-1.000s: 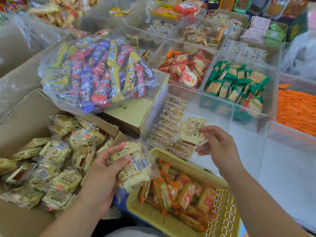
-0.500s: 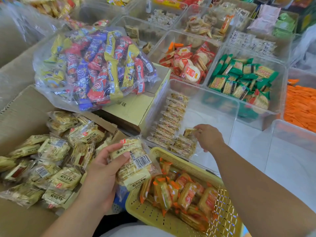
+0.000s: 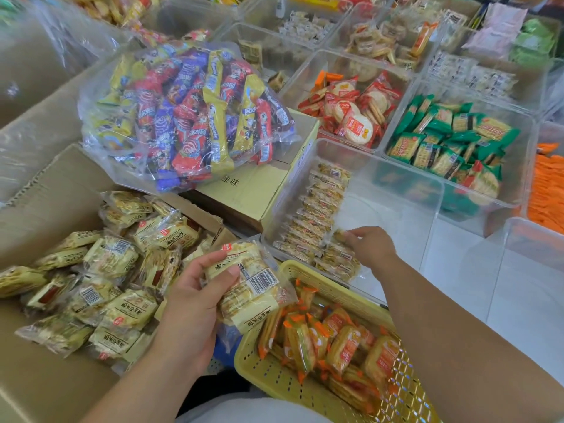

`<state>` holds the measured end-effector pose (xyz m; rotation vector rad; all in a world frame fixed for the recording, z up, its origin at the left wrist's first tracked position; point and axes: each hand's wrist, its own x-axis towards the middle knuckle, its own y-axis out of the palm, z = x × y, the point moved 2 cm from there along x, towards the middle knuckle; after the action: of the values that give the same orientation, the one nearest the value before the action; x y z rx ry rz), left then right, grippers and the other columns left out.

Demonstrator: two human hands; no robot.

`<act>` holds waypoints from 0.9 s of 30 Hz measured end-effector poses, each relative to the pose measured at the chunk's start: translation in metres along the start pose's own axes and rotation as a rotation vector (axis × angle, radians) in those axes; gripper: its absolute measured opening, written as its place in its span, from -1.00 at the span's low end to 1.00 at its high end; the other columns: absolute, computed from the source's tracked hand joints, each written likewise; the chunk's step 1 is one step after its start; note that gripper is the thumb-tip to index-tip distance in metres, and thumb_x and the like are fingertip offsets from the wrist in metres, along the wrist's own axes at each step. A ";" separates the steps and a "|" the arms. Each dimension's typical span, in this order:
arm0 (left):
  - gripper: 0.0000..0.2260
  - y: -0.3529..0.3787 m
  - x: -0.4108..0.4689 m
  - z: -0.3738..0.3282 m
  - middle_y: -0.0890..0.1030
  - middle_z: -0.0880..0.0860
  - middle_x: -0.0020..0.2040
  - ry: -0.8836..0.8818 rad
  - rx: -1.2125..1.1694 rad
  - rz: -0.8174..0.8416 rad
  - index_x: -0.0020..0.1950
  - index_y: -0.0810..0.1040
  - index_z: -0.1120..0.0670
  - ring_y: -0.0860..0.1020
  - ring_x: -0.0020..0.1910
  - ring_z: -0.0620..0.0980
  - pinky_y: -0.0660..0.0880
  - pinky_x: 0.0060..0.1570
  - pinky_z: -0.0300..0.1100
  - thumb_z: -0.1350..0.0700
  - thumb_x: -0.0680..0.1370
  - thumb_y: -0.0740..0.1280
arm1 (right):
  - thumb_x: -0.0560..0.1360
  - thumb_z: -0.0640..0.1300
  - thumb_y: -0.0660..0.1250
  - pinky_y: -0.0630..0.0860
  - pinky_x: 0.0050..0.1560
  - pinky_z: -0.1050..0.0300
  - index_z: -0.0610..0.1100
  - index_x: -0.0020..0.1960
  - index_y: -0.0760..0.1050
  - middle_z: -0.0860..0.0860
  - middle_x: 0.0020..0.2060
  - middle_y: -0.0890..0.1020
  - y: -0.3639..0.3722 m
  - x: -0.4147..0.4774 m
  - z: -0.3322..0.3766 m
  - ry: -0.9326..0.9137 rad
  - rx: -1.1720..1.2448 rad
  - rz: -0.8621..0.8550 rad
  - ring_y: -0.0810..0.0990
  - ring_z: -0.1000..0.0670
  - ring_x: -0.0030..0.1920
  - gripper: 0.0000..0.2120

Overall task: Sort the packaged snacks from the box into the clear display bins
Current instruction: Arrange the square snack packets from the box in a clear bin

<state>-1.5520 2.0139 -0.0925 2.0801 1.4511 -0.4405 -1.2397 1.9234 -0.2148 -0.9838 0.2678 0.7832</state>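
My left hand [image 3: 195,303] grips a bundle of yellow snack packets [image 3: 253,288] at 3 o'clock of the open cardboard box [image 3: 45,389]. My right hand [image 3: 372,248] pinches a single packet [image 3: 338,236] inside the clear bin [image 3: 384,209], at 1 o'clock from the bundle, beside the packet rows [image 3: 320,209] standing there

Cardboard box [image 3: 36,389] partly beyond the left and bottom edges (yellow basket [image 3: 268,377] likewise, at the bottom)
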 end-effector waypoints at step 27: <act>-0.40 0.010 -0.015 0.000 0.73 0.20 0.12 -0.076 0.200 0.134 0.19 0.68 0.07 0.71 0.10 0.22 0.59 0.15 0.21 -0.34 0.52 0.13 | 0.55 0.07 0.40 0.67 -0.02 -0.11 0.07 0.04 0.68 0.00 -0.03 0.75 0.001 -0.195 0.063 -0.438 0.765 0.269 0.71 -0.22 -0.10 -0.86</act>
<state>-1.5476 2.0001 -0.0815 2.2748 1.2591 -0.6257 -1.3860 1.8844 -0.0765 -0.0462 0.2869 1.0098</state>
